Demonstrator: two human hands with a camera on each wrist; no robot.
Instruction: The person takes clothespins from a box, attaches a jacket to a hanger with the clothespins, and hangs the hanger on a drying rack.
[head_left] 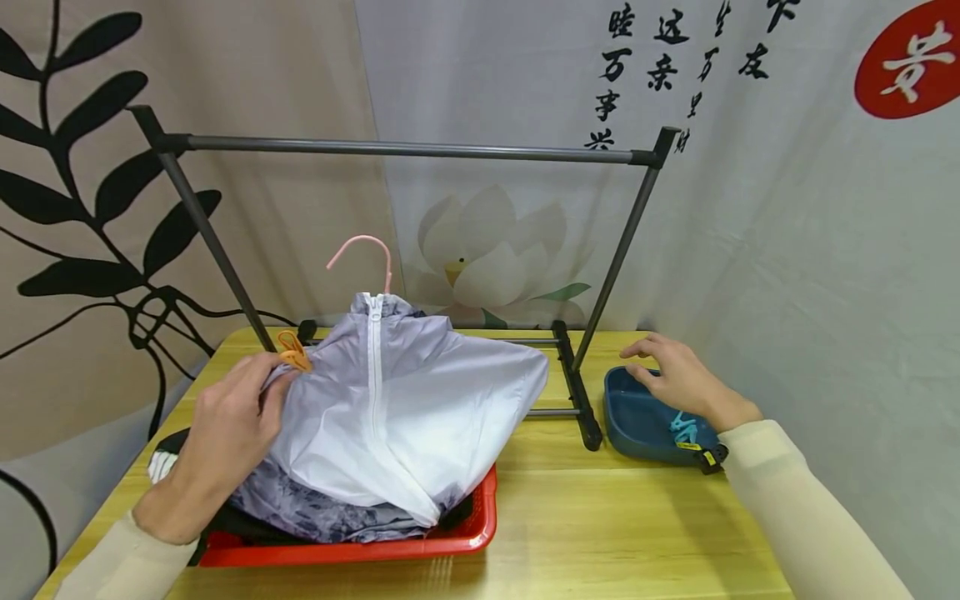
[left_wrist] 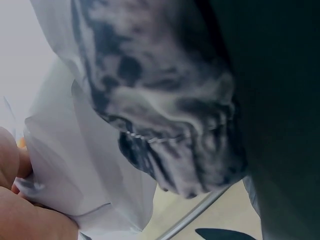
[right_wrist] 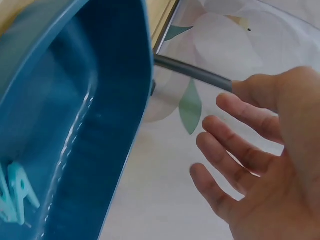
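A white and grey zip jacket [head_left: 420, 375] lies on a pink hanger [head_left: 365, 239], its hook sticking up from the collar. My left hand [head_left: 232, 429] pinches the jacket's shoulder at the left, right beside an orange clothespin [head_left: 295, 350] there. A dark mottled cuff [left_wrist: 185, 160] hangs close in the left wrist view. Over the far edge of a blue tray [head_left: 637, 437] my right hand [head_left: 686, 383] hovers with its fingers spread, holding nothing. Inside that tray lie light-blue clothespins [head_left: 682, 427].
Below the jacket sits a red basket [head_left: 480, 521] of dark clothes. A grey metal drying rack [head_left: 412, 150] stands behind it, its foot [head_left: 577, 400] between basket and tray. The wooden table [head_left: 600, 517] runs back to a printed curtain [head_left: 787, 250].
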